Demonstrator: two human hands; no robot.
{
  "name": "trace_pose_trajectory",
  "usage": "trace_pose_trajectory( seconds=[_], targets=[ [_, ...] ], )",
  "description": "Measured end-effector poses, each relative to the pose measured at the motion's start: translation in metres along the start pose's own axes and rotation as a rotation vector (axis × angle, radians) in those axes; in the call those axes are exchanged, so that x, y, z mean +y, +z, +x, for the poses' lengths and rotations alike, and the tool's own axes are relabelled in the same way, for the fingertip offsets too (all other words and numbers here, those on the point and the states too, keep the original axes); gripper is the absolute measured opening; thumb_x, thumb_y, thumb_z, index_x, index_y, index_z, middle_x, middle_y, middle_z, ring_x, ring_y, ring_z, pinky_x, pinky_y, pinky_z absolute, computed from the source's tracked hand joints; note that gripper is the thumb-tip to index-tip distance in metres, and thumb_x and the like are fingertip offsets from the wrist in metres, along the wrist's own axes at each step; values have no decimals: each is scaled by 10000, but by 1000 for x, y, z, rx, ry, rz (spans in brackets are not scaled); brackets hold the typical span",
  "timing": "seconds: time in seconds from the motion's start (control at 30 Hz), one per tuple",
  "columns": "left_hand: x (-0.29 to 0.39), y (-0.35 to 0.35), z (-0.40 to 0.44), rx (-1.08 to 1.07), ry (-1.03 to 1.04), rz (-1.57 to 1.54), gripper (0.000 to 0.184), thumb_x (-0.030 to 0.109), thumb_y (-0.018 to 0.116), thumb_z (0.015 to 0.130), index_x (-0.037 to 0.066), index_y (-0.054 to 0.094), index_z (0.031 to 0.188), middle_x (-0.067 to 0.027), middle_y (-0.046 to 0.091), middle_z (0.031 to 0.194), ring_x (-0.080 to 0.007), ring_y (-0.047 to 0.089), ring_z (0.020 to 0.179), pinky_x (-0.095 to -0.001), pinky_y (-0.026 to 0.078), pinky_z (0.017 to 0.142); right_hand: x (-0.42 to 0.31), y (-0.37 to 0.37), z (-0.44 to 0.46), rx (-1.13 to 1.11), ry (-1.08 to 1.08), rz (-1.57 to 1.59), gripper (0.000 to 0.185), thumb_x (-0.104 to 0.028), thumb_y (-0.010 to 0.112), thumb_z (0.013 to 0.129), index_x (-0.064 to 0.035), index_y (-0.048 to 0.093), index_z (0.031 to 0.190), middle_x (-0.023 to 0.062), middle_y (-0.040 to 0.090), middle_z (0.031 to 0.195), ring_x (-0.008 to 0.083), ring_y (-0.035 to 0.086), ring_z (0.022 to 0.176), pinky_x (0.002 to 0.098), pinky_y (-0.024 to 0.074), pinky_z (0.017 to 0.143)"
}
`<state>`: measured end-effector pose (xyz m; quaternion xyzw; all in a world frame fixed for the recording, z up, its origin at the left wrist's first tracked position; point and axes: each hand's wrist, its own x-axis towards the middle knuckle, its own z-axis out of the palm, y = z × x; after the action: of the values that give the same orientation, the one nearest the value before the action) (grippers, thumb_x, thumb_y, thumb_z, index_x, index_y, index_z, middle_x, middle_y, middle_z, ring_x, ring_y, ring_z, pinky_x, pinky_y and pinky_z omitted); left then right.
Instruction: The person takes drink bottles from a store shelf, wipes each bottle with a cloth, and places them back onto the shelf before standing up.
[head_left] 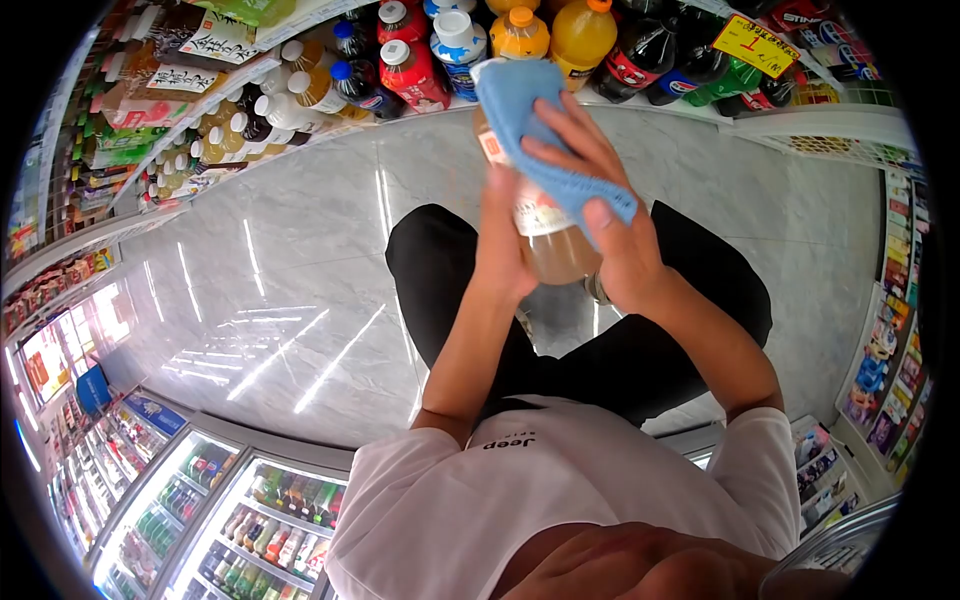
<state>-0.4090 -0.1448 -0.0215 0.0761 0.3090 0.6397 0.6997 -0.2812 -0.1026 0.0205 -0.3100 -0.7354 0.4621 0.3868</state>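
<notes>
Between my knees, above the floor, a clear plastic bottle of pale brownish liquid with a white label is held at a tilt. My left hand is closed around its left side. My right hand is closed on a light blue cloth, its fingers pressing the cloth against the bottle's right side and upper end. The cloth hides that end of the bottle, and a loose corner hangs by my right thumb. Both hands are slightly blurred.
A low shelf ahead holds several drinks: a red bottle, an orange juice bottle and a cola bottle. A yellow price tag hangs there. More bottles line the left shelf. Glass-door fridges stand behind me at left.
</notes>
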Motion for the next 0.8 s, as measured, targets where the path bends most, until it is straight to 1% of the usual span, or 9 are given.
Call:
trace_pose_trajectory(
  seconds=[0.07, 0.17, 0.27, 0.37, 0.47, 0.57, 0.67, 0.77, 0.8],
  targets=[
    [-10, -4, -1, -25, -54, -39, 568, 358, 639, 954, 34, 429, 1371, -127, 573, 1287, -215, 595, 1161, -381, 511, 973, -2, -2, 5, 58, 82, 149, 574, -423, 344, 1031, -11, 562, 1366, 125, 382, 1547, 292, 250, 1485, 455, 194, 1192],
    [-17, -1, -4, -61, 1, -53, 539, 251, 674, 930, 24, 432, 1355, -138, 569, 1276, -211, 605, 1130, -369, 519, 957, -6, -4, 12, 106, 200, 459, 658, -476, 348, 1020, 52, 524, 1372, 139, 372, 1550, 246, 310, 1453, 381, 243, 1176],
    [-14, 11, -5, -17, 110, -31, 547, 231, 690, 922, 11, 435, 1353, -139, 580, 1262, -226, 609, 1129, -378, 516, 963, -6, -9, 15, 57, 217, 489, 642, -453, 341, 1027, 62, 523, 1366, 134, 383, 1542, 240, 349, 1428, 371, 260, 1169],
    [-12, 13, -7, 16, 113, 20, 526, 252, 661, 943, 6, 438, 1351, -139, 583, 1266, -222, 611, 1133, -380, 512, 970, -3, -10, 15, 63, 148, 383, 616, -422, 331, 1037, 70, 534, 1347, 133, 401, 1529, 241, 365, 1417, 373, 268, 1165],
    [-9, 12, -9, 33, 1, 32, 522, 305, 608, 968, 3, 435, 1357, -141, 580, 1278, -225, 607, 1145, -382, 507, 980, -2, -16, 15, 64, 73, 290, 593, -393, 319, 1046, 75, 538, 1336, 134, 431, 1504, 242, 373, 1409, 376, 271, 1163],
    [-10, 2, -7, 11, -89, 8, 557, 380, 564, 972, -4, 442, 1356, -150, 607, 1242, -241, 638, 1092, -386, 532, 941, -2, -18, 16, 89, 93, 251, 656, -424, 267, 1032, 101, 522, 1333, 211, 443, 1478, 297, 427, 1372, 388, 289, 1152],
    [-8, -5, -9, -137, -151, -26, 594, 427, 550, 962, -15, 451, 1347, -161, 636, 1184, -260, 668, 1023, -398, 559, 886, -5, -17, 17, 135, 193, 392, 654, -421, 270, 1029, 103, 524, 1326, 212, 457, 1466, 289, 443, 1360, 385, 294, 1150],
    [-6, 3, -9, -199, -148, -20, 612, 445, 549, 958, -23, 453, 1341, -169, 649, 1156, -263, 683, 978, -413, 573, 849, -2, -17, 16, 176, 244, 508, 657, -425, 275, 1024, 106, 520, 1323, 213, 458, 1464, 280, 441, 1363, 380, 290, 1156],
    [-5, 2, -9, -209, -158, -3, 611, 448, 543, 961, -22, 453, 1341, -170, 646, 1162, -264, 681, 982, -416, 571, 852, -1, -17, 15, 178, 251, 529, 648, -433, 295, 1029, 91, 509, 1344, 185, 464, 1465, 253, 458, 1346, 357, 305, 1145]
  ],
)
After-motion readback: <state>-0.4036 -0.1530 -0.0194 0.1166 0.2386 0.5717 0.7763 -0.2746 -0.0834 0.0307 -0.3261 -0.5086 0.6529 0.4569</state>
